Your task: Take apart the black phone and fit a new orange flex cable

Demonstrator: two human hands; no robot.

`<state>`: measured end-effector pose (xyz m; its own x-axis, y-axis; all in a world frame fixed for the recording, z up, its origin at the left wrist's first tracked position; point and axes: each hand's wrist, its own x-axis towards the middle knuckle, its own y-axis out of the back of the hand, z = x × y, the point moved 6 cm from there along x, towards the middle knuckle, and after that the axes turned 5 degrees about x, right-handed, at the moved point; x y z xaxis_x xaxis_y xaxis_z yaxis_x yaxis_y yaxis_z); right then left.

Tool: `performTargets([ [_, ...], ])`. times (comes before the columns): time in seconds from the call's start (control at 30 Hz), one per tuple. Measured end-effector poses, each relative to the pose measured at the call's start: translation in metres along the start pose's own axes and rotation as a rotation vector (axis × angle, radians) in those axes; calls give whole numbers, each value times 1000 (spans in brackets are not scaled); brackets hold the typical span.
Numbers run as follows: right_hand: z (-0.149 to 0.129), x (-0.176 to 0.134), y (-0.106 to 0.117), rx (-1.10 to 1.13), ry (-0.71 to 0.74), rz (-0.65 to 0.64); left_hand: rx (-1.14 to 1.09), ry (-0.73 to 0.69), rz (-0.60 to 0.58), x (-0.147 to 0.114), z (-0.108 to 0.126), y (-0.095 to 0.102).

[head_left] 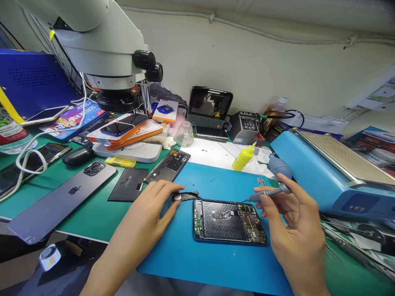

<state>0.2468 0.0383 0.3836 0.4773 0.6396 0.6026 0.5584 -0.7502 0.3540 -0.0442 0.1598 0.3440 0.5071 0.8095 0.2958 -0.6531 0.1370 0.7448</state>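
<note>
An opened phone (226, 222) lies on the blue mat (185, 263), its battery and circuit boards exposed. My left hand (154, 205) pinches a small dark part (185, 197), perhaps a speaker module, just off the phone's upper left corner. Between the fingers of my right hand (290, 222) is a grey screwdriver (268, 194), tilted, its tip pointing left near the phone's top edge. Whether the tip touches the phone I cannot tell. Behind my left hand a detached phone mid-frame or cover (169, 165) rests at the mat's edge.
A purple-grey phone (64, 199) and a dark flat panel (127, 185) lie left. The microscope (117, 57) overhangs the back left. A yellow bottle (243, 157) stands behind the mat. To the right are a blue machine (336, 176), a blower bulb (279, 165) and tweezers (354, 246).
</note>
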Motion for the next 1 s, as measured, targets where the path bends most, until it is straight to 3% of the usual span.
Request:
performTargets([
  [0.13, -16, 3, -2, 112, 56, 5, -17, 20, 1, -1, -1, 1],
  [0.33, -35, 1, -26, 53, 0, -202, -62, 83, 59, -2, 0, 8],
  [0.5, -32, -1, -47, 61, -20, -278, -84, 120, 84, -1, 1, 13],
  [1.0, -18, -2, -44, 95, -90, -222, -88, 144, 51, -3, -5, 12],
])
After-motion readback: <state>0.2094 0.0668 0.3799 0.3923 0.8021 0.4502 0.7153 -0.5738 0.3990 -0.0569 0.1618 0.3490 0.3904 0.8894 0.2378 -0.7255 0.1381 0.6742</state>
